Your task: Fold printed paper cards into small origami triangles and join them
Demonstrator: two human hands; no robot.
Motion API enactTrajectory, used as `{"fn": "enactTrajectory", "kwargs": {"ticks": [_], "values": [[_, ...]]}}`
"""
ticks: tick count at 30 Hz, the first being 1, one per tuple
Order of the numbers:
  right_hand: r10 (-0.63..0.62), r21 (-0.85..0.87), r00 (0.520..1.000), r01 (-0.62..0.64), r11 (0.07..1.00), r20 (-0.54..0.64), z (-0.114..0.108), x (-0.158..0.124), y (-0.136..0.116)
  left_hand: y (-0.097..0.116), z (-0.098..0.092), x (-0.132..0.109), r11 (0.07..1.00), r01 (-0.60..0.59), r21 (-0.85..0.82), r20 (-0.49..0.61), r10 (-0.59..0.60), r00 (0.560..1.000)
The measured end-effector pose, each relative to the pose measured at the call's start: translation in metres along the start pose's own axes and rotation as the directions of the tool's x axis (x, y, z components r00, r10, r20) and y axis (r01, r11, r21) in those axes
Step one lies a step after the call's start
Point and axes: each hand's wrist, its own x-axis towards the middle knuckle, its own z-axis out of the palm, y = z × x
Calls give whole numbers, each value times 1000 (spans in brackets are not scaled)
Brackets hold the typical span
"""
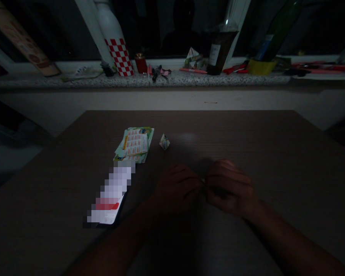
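My left hand (178, 188) and my right hand (230, 188) meet low over the table, fingertips nearly touching. Both are closed in a pinch. Between them a tiny pale bit (202, 180) shows; the fingers and the dim light hide the rest, so I cannot make out what it is. Beyond my left hand stands a small folded paper piece (165, 142) with pointed corners and colourful print. To its left lies a loose stack of printed paper sheets (135, 143), green and white with orange print. A phone (110, 199) with a lit, blurred-out screen lies just below the stack.
The brown table (261, 142) ends at a wall under a granite windowsill (172, 79). Along the sill stand a red-and-white checkered bottle (119, 53), a red jar (140, 63), a dark plastic cup (218, 51), a green bottle (278, 30), pens and another folded paper piece (192, 57).
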Motion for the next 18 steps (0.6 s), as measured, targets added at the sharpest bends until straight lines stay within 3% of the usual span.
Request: {"fn": "enactTrajectory", "kwargs": {"ticks": [10, 18], "values": [[-6, -17, 1000, 6, 1000, 23, 0, 2, -3, 2, -1, 4, 997, -61, -47, 26, 62, 998], [73, -21, 997, -74, 997, -13, -11, 5, -2, -2, -5, 2, 994, 0, -111, -31, -3, 1000]]}}
